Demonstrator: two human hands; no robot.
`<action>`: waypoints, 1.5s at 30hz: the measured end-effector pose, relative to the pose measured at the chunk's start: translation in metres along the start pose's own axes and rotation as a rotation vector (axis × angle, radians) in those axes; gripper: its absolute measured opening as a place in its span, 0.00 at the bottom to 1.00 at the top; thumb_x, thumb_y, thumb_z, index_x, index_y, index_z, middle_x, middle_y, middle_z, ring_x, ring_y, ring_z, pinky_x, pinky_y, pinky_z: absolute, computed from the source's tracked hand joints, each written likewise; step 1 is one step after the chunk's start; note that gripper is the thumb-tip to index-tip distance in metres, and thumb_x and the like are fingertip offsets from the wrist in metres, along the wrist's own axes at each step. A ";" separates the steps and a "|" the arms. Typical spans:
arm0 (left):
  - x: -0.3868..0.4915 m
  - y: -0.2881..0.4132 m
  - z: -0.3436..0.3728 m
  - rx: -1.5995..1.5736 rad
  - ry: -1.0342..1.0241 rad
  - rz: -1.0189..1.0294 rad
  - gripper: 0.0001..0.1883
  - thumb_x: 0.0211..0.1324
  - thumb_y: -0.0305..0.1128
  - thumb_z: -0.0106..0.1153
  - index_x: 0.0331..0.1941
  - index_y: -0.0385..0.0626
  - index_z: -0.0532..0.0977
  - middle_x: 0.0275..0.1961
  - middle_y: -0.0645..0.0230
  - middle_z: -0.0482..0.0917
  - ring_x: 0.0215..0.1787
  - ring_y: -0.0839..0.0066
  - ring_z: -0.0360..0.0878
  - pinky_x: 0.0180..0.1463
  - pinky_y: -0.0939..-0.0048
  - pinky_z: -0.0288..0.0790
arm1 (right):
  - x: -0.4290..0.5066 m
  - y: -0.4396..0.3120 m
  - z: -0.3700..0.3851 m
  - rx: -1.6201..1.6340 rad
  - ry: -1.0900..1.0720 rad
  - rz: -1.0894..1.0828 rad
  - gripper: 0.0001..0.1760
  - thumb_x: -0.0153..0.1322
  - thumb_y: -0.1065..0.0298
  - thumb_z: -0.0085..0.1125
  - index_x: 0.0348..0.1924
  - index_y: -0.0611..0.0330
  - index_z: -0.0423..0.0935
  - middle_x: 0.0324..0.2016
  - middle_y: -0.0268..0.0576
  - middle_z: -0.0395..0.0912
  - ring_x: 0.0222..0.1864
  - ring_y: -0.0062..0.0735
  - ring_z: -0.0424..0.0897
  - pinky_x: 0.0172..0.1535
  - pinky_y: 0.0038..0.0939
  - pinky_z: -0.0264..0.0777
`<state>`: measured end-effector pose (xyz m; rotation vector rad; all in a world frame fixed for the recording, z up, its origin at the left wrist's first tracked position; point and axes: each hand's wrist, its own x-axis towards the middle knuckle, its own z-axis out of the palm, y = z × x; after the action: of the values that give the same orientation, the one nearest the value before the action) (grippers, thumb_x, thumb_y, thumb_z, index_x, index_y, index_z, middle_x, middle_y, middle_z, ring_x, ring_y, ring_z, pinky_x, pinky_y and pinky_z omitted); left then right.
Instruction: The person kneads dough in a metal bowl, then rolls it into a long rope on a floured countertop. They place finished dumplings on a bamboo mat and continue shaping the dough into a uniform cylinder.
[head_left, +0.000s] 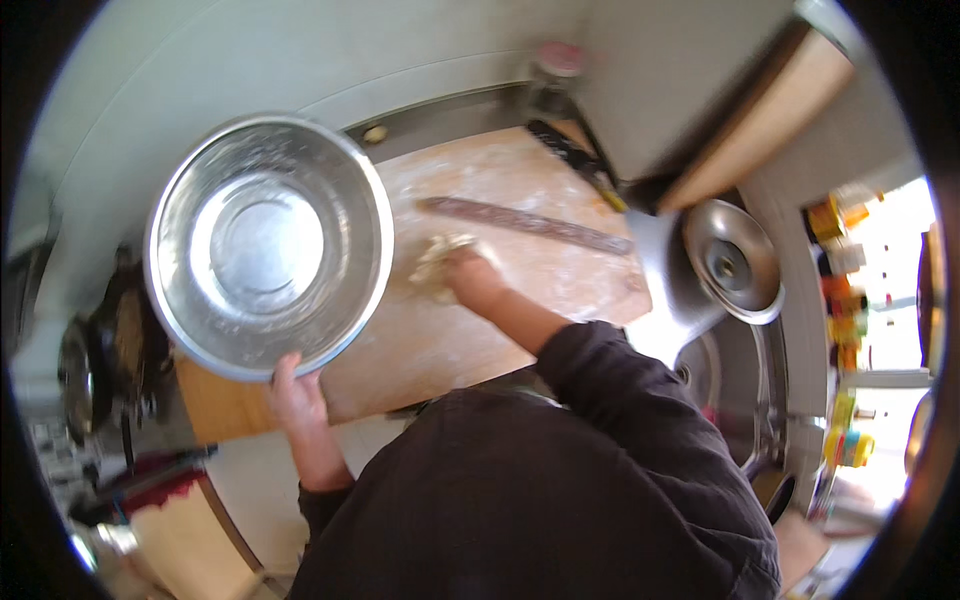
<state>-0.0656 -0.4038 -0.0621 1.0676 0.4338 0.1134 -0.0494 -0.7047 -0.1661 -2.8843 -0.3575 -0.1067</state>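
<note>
In my left hand (297, 394) is a large steel mixing bowl (259, 240), gripped by its near rim and tipped so its inside shows; no food can be made out in it. My right hand (474, 276) is on a lump of pale dough (431, 264) on the floured wooden board (525, 169); blur hides whether the fingers close around it. Beyond that hand lies a flour-dusted wooden rolling pin (525, 223), slanting across the board.
A dark-handled tool (566, 154) lies at the board's far right corner, by a glass jar with a pink lid (559, 64). To the right are a metal lid or pan (731, 259) and a sink (716, 382). Bottles (847, 300) line the windowsill. Pans (82, 375) stand at left.
</note>
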 end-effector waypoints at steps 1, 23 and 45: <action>-0.006 0.005 0.010 0.008 -0.061 0.006 0.25 0.48 0.20 0.52 0.54 0.34 0.66 0.50 0.57 0.73 0.45 0.63 0.77 0.42 0.54 0.79 | 0.003 -0.001 0.003 -0.070 -0.046 -0.067 0.08 0.58 0.72 0.54 0.29 0.58 0.81 0.38 0.47 0.78 0.44 0.45 0.75 0.51 0.39 0.70; -0.127 -0.130 0.206 0.485 -0.885 -0.965 0.08 0.52 0.25 0.54 0.36 0.34 0.73 0.37 0.60 0.79 0.34 0.68 0.82 0.36 0.64 0.80 | -0.399 0.261 -0.116 1.567 1.391 1.536 0.41 0.68 0.45 0.59 0.62 0.66 0.55 0.55 0.67 0.66 0.44 0.59 0.78 0.41 0.45 0.79; -0.244 -0.276 0.343 0.571 -1.014 -1.092 0.12 0.52 0.21 0.47 0.41 0.32 0.68 0.42 0.53 0.77 0.41 0.59 0.81 0.47 0.51 0.79 | -0.492 0.263 -0.287 -0.255 0.799 1.339 0.15 0.67 0.63 0.52 0.39 0.67 0.75 0.29 0.59 0.77 0.33 0.57 0.78 0.38 0.43 0.72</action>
<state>-0.1838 -0.8920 -0.0914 1.1496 0.0545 -1.5331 -0.4721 -1.1347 0.0051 -2.3578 1.6997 -0.9936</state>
